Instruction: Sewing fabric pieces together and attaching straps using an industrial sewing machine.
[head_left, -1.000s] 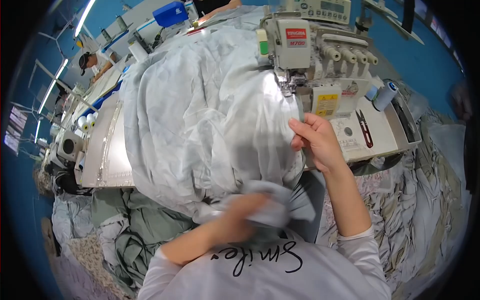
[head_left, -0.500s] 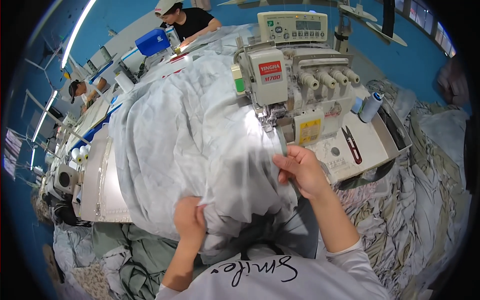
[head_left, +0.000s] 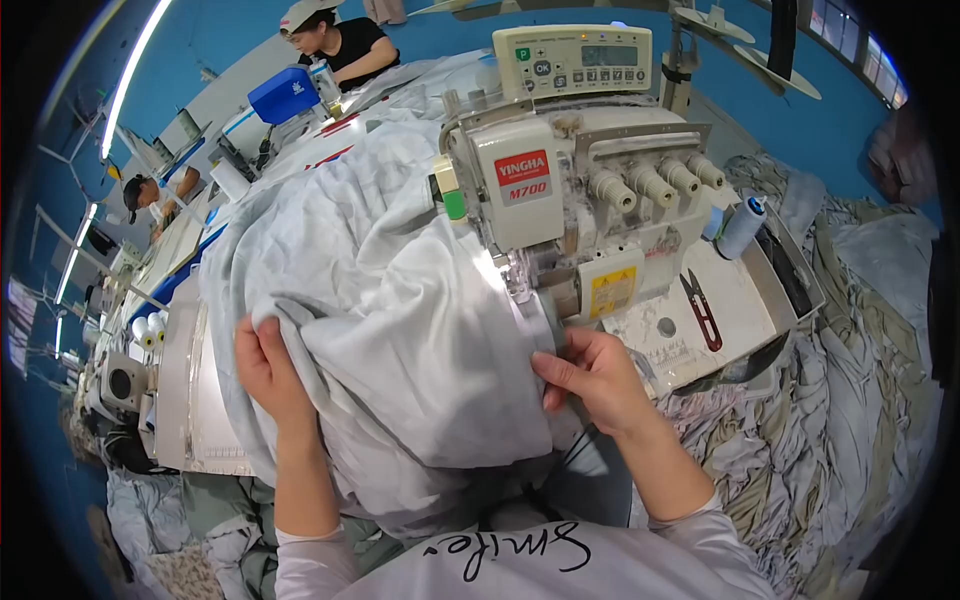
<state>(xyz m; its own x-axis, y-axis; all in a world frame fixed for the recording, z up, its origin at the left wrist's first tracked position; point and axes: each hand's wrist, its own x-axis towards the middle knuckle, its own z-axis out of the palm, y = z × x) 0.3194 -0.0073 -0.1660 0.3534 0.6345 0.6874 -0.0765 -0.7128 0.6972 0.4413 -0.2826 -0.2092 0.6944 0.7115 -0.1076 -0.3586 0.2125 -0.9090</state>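
Note:
A large pale grey cloth (head_left: 420, 330) lies bunched over the table and hangs down in front of me. Its right edge runs under the lit needle area of a white overlock sewing machine (head_left: 522, 190). My right hand (head_left: 590, 378) pinches that edge just in front of the machine, thumb on top. At the cloth's left side, my left hand (head_left: 272, 370) is closed on a raised fold, pulling creases across the fabric. The fabric hides some of my fingertips.
Red-handled thread snips (head_left: 703, 312) and a pale blue thread cone (head_left: 741, 228) sit on the machine's right-hand tray. Heaped fabric (head_left: 780, 450) lies to the right. Beyond the table, a person in black (head_left: 362, 50) works at a blue-and-white machine; another person sits farther left.
My left hand has moved left and up from the cloth's near edge, now holding a fold there. My right hand still pinches the edge, slightly lower in view. The view has shifted slightly.

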